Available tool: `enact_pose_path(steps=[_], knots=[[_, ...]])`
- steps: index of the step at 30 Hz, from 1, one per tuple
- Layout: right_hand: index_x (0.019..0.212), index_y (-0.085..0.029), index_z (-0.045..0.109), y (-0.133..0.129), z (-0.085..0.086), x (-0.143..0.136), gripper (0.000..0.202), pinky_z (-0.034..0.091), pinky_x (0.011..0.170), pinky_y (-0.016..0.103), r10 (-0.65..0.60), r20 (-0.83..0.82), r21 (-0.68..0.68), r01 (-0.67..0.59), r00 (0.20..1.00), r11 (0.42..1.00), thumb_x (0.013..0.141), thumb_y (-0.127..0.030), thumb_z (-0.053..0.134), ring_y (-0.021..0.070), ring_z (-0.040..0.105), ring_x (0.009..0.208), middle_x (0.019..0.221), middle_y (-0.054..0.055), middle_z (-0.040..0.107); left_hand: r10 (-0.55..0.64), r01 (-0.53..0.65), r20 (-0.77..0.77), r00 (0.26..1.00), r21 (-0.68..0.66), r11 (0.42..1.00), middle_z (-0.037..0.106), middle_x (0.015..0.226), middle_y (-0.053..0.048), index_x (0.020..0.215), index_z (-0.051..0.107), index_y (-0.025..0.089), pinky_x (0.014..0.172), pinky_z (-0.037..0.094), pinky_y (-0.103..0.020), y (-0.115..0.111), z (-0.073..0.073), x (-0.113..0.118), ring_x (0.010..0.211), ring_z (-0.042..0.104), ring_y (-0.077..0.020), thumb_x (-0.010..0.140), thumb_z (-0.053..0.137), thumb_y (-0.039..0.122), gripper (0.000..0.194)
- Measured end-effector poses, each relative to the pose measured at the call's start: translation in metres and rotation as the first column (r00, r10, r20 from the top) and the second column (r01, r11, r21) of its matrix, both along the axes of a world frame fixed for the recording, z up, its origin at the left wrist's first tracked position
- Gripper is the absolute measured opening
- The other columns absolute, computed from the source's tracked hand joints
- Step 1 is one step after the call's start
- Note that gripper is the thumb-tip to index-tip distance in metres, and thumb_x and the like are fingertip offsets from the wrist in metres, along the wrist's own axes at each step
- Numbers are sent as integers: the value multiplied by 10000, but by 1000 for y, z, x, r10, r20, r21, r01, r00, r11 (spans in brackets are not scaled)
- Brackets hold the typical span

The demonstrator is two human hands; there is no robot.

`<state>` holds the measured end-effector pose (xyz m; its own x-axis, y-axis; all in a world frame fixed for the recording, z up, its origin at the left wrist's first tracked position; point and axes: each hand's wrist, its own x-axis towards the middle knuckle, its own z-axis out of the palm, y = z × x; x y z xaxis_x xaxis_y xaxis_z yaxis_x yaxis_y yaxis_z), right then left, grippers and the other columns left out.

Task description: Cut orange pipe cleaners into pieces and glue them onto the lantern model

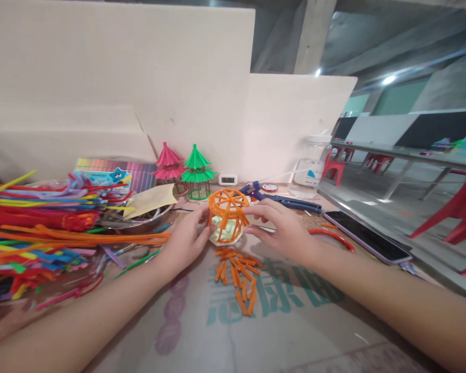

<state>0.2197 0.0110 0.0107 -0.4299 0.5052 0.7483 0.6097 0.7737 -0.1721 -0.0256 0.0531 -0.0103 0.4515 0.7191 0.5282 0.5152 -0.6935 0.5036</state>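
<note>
The orange frame (pixel 227 213) stands upright above the worktop (pixel 202 331), my left hand (pixel 190 235) holding its left side and my right hand (pixel 281 228) curved at its right. Strips cross inside its round top ring like spokes; slanting orange posts run below, down to its pale, many-sided base (pixel 231 230).

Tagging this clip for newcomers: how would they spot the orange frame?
On the table, look between the left hand and right hand. The orange frame there has a raised, spoked round top, unlike the loose orange strips lying in front.
</note>
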Motion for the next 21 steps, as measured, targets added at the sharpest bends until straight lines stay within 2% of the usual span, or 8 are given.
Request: enact_pose_path(steps=[4,9,16,21], knots=[[1133,-210,582,-2,-2,-4,249,518,773,333,-46,27,40,45,999,998,900,-286,627,197,612,899,1005,77,657,-8,8,-5,1000,3,1000,573,1279,-118,1287,481,182,1015,467,-435,-1,0,0,1201,541,-258,923,458,236,369],[1106,-205,580,-6,-3,-7,209,512,795,334,-32,13,112,30,999,993,912,-279,608,200,619,923,988,75,663,-26,26,-1,1000,21,999,551,1323,-131,1317,463,178,1049,433,-454,-3,3,2,1240,514,-259,911,463,210,407],[1292,-254,525,-6,-3,-5,387,507,824,365,-38,50,83,34,998,996,919,-333,588,220,600,977,1048,75,637,-21,21,8,1000,4,1000,569,1308,-140,1303,486,167,1034,448,-459,-5,5,4,1227,532,-267,904,474,221,403],[1291,-249,539,-4,3,-4,402,503,772,347,-43,119,90,32,992,995,908,-354,602,205,567,912,1017,77,592,-34,34,-6,999,12,999,531,1365,-137,1347,456,181,1062,429,-456,-6,4,3,1251,521,-254,909,461,211,439]])
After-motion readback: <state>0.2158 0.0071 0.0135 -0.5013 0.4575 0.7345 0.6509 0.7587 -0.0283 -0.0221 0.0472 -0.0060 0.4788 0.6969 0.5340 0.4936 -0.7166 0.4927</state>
